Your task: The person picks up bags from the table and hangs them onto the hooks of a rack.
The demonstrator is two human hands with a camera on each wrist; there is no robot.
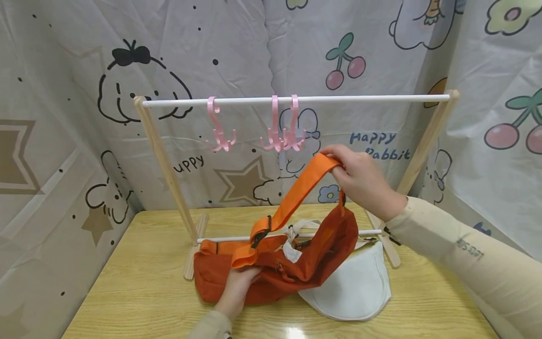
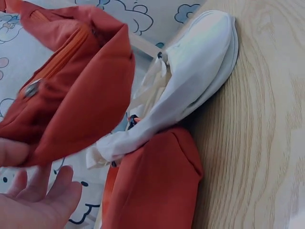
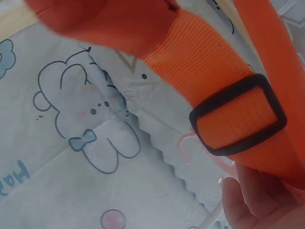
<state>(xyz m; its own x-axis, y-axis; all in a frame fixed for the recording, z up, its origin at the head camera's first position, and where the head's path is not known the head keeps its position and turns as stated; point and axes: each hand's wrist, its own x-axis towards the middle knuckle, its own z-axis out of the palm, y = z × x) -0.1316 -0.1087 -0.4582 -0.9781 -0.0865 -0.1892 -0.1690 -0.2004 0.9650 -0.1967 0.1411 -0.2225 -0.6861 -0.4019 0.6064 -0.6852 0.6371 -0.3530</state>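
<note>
My right hand (image 1: 360, 176) grips the wide orange strap (image 1: 302, 186) of a red shoulder bag (image 1: 338, 245), holding it up in front of the rack. A black buckle (image 3: 238, 114) sits on the strap. My left hand (image 1: 240, 287) is low at the same bag; in the left wrist view its thumb lies over the bag's lower edge, the other fingers spread below. Beneath, a second red bag (image 2: 152, 186) lies on the table. Beside it rests a white bag (image 1: 360, 287), partly hidden by the raised one.
A wooden rack carries a white top rail (image 1: 351, 99) and a lower rail (image 1: 368, 232). Pink multi-prong hooks (image 1: 220, 136) hang from the top rail, two close together near the middle. Behind the wood-grain table (image 1: 127, 282) hangs a printed cloth (image 1: 237, 47).
</note>
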